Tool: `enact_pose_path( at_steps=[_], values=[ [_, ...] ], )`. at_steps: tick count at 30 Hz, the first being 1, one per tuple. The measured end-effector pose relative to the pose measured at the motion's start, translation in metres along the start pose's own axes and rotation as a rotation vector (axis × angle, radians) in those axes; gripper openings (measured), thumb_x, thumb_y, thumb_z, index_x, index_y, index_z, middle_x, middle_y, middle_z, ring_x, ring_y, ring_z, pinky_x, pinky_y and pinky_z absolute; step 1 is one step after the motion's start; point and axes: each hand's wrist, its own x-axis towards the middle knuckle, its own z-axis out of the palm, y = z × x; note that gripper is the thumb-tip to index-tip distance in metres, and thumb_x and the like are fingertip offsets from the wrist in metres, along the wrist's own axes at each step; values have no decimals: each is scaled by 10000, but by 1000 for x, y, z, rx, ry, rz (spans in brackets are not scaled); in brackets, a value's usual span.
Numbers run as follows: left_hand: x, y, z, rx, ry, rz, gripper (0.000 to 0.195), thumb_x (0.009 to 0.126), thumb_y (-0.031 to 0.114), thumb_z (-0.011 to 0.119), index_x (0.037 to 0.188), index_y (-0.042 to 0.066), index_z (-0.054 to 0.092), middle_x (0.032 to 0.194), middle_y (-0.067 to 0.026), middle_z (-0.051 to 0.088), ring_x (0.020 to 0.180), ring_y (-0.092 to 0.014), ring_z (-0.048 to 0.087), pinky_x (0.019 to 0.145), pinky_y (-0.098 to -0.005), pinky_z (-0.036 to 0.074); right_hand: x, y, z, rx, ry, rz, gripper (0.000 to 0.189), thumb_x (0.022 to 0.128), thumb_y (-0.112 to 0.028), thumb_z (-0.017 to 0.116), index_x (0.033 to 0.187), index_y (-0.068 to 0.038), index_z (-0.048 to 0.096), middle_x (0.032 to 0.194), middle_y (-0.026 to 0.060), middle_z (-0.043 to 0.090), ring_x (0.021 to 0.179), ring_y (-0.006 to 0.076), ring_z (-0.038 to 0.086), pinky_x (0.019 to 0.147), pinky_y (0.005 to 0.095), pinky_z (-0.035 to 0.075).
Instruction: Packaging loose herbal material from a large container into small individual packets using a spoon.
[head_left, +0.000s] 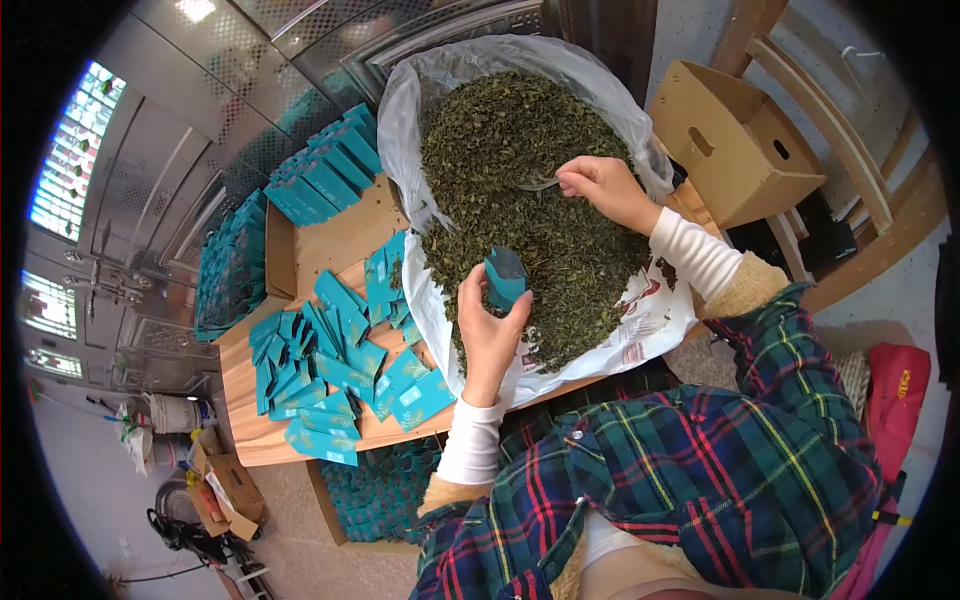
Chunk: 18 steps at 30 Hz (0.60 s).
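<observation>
My left hand (491, 319) holds a small teal packet (505, 279) upright between thumb and fingers, with its mouth open, over the near part of a big heap of dried leaves (525, 150). The heap lies on and in plastic bags (409, 112). To the right, my right hand (600, 191) pinches the handle of a clear scoop or spoon (540, 184), whose far end rests at the leaves; how much it holds cannot be told. Many flat teal packets (341, 375) lie loosely on the wooden table, left of the heap.
A cardboard tray (345, 232) holds rows of upright teal packets (322, 180). More packets fill a box (375, 495) below the table edge. An empty cardboard box (727, 142) and a wooden chair (832, 127) stand at the right. Patterned metal doors (150, 187) are behind the table.
</observation>
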Motion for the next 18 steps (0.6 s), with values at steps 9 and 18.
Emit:
enact_pose_path(
  at_steps=[9, 18],
  values=[
    [22, -7, 1, -36, -71, -52, 564, 685, 145, 758, 1176, -14, 531, 1061, -168, 569, 959, -293, 566, 855, -352, 453, -35, -49, -32, -7, -104, -197, 160, 901, -115, 614, 997, 5, 660, 814, 37, 684, 772, 85, 636, 693, 238, 503],
    [22, 13, 5, 161, -99, 19, 553, 701, 134, 739, 1189, 7, 513, 1101, -171, 556, 1020, -342, 567, 870, -385, 467, -33, -103, -41, -519, -422, -570, 111, 860, -69, 624, 945, -1, 646, 859, 105, 680, 795, 224, 663, 703, 301, 526]
  ],
)
